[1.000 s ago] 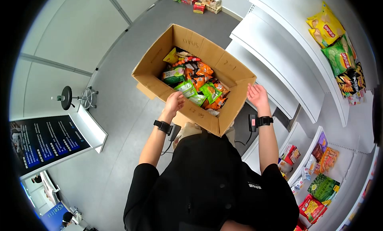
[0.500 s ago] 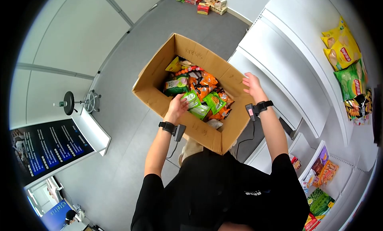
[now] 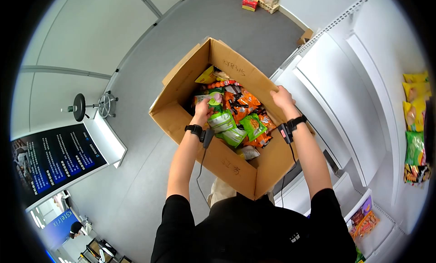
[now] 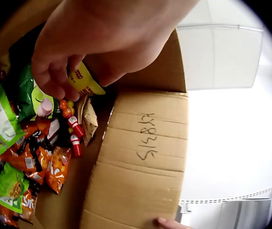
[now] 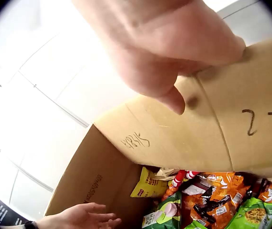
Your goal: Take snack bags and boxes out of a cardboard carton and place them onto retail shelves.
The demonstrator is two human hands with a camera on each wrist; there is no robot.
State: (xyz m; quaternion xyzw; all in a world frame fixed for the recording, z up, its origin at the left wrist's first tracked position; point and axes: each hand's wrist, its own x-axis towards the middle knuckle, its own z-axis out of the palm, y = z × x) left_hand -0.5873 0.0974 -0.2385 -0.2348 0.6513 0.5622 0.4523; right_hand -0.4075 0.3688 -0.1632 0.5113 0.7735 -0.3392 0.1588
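An open cardboard box [image 3: 229,167] in front of the person holds several snack bags. My right hand [image 3: 283,98] grips its right rim, the thumb [image 5: 175,100] on the inner face and the fingers over the outside. Inside the box my left hand [image 3: 202,111] hovers over a dark green bag [image 4: 26,98], fingers loosely bent and holding nothing. Around that bag lie white-and-green bags [image 3: 222,121], orange bags [image 3: 245,100], a bright green packet [image 3: 253,126] and a yellow bag [image 3: 206,76]. Red-capped tubes with orange balls [image 4: 74,125] lie beside the yellow bag.
White shelves [image 3: 331,76] rise close on the right, with yellow chip bags [image 3: 415,104] at the far edge. To the left are a stool [image 3: 80,107] and a dark screen [image 3: 56,161]. Small boxes [image 3: 250,3] sit on the floor by the back wall.
My left hand has moved from the box's near edge inward over the bags. The right hand has come onto the right rim and taken hold. The view has shifted, with the shelves moving rightward.
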